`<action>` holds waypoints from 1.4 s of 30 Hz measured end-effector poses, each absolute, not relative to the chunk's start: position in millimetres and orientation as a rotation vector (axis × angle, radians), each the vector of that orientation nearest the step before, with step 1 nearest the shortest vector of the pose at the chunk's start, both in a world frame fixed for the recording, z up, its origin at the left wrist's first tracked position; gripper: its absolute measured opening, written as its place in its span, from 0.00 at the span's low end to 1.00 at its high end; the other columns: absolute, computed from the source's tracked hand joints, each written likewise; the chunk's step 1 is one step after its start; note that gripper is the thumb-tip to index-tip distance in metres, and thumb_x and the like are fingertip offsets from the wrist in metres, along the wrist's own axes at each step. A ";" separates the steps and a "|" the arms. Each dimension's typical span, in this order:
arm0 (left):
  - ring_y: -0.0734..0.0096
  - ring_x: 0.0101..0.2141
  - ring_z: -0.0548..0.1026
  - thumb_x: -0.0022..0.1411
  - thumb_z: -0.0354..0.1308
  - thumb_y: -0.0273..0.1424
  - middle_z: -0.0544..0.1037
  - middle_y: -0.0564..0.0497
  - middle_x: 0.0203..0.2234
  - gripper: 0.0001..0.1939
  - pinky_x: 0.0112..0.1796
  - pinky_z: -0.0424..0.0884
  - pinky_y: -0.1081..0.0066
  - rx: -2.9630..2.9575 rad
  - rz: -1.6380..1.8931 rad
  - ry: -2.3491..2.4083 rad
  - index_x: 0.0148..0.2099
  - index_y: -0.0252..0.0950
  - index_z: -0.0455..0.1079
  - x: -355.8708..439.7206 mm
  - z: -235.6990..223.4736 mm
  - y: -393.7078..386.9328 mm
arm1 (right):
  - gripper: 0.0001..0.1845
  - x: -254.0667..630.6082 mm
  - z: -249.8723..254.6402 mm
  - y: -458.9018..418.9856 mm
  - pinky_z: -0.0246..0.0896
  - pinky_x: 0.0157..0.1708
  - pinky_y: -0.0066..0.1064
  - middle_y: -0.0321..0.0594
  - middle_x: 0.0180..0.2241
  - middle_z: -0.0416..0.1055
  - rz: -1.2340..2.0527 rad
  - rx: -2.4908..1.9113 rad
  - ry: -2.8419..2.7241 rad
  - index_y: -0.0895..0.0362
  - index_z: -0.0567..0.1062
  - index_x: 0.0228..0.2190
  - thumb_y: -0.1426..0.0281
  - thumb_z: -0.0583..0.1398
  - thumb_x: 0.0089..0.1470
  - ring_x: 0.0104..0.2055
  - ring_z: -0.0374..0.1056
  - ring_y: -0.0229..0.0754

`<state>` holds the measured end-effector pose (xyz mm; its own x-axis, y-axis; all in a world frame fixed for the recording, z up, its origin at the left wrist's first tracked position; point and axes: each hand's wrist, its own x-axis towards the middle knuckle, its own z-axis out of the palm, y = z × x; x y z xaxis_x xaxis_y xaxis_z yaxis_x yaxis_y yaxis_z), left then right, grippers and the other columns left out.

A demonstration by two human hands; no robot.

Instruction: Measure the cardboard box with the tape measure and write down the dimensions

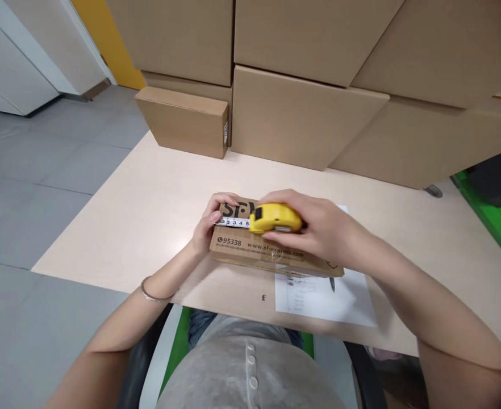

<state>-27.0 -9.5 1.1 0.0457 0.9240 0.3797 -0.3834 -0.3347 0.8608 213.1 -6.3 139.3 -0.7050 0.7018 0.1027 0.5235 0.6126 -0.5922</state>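
Note:
A brown cardboard box (233,253) with printed black lettering lies in front of me on the table. Across its top runs the white blade of a yellow tape measure (276,217), pulled out a short way with the numbers up to 5 showing. My right hand (314,224) is wrapped round the tape measure's case, which rests on or just above the box. At the box's left end, my left hand (208,221) pinches the tip of the blade under the thumb, its fingers round the box's far left corner.
Under the box's right part lies a white printed sheet (327,304) with a dark pen (332,284). Large cardboard boxes (293,119) are stacked along the table's far side. A smaller closed box (186,125) stands at the back left. The table (118,227) ends at the left above grey floor.

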 end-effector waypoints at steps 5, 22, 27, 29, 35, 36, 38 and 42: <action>0.57 0.44 0.76 0.60 0.63 0.50 0.77 0.48 0.44 0.18 0.46 0.74 0.56 1.296 1.451 0.620 0.44 0.44 0.75 -35.3 -1.9 -3.4 | 0.20 298.8 134.0 -28.6 0.74 0.43 0.39 0.39 0.50 0.81 0.696 -1.256 -2.339 0.43 0.76 0.54 0.56 0.67 0.62 0.44 0.78 0.49; 0.55 0.45 0.77 0.60 0.63 0.50 0.79 0.48 0.44 0.17 0.46 0.76 0.54 1.342 1.449 0.618 0.44 0.44 0.76 -41.2 -1.9 1.1 | 0.20 347.8 113.8 -50.5 0.76 0.33 0.38 0.39 0.48 0.82 0.654 -1.500 -2.090 0.41 0.78 0.50 0.53 0.69 0.57 0.41 0.78 0.49; 0.57 0.44 0.78 0.62 0.63 0.48 0.81 0.49 0.45 0.16 0.44 0.76 0.58 1.353 1.456 0.551 0.46 0.45 0.78 -41.3 -2.5 2.0 | 0.20 347.1 116.1 -51.1 0.75 0.33 0.37 0.38 0.48 0.82 0.662 -1.512 -2.113 0.41 0.78 0.51 0.53 0.69 0.58 0.40 0.78 0.48; 0.58 0.45 0.78 0.63 0.63 0.48 0.81 0.49 0.45 0.16 0.44 0.75 0.60 1.353 1.450 0.530 0.47 0.45 0.78 -41.4 -2.6 2.0 | 0.20 346.5 118.2 -51.4 0.74 0.31 0.37 0.38 0.47 0.82 0.676 -1.529 -2.116 0.41 0.78 0.50 0.53 0.69 0.57 0.39 0.78 0.49; 0.57 0.45 0.78 0.64 0.63 0.49 0.81 0.49 0.46 0.16 0.45 0.75 0.59 1.358 1.438 0.577 0.46 0.45 0.78 -42.9 -1.4 0.8 | 0.20 347.4 117.6 -53.1 0.72 0.28 0.35 0.38 0.47 0.82 0.668 -1.543 -2.123 0.39 0.77 0.51 0.52 0.69 0.58 0.37 0.78 0.47; 0.57 0.45 0.78 0.64 0.63 0.49 0.81 0.49 0.46 0.16 0.45 0.75 0.59 1.359 1.436 0.582 0.46 0.45 0.78 -43.2 -1.2 0.7 | 0.20 347.7 116.7 -53.3 0.72 0.28 0.35 0.38 0.48 0.82 0.668 -1.539 -2.129 0.39 0.77 0.51 0.52 0.69 0.58 0.37 0.78 0.47; 0.58 0.45 0.78 0.64 0.63 0.48 0.81 0.50 0.46 0.15 0.46 0.75 0.60 1.356 1.437 0.580 0.46 0.45 0.79 -43.6 -1.3 0.8 | 0.20 347.9 115.6 -53.8 0.72 0.28 0.34 0.38 0.48 0.81 0.667 -1.534 -2.132 0.39 0.77 0.51 0.53 0.69 0.59 0.38 0.78 0.47; 0.61 0.45 0.78 0.63 0.64 0.47 0.82 0.51 0.46 0.15 0.45 0.75 0.63 1.340 1.440 0.546 0.46 0.45 0.79 -43.5 -1.7 1.4 | 0.20 347.9 122.8 -55.2 0.72 0.28 0.35 0.39 0.47 0.82 0.631 -1.537 -2.147 0.41 0.77 0.50 0.51 0.67 0.59 0.37 0.78 0.48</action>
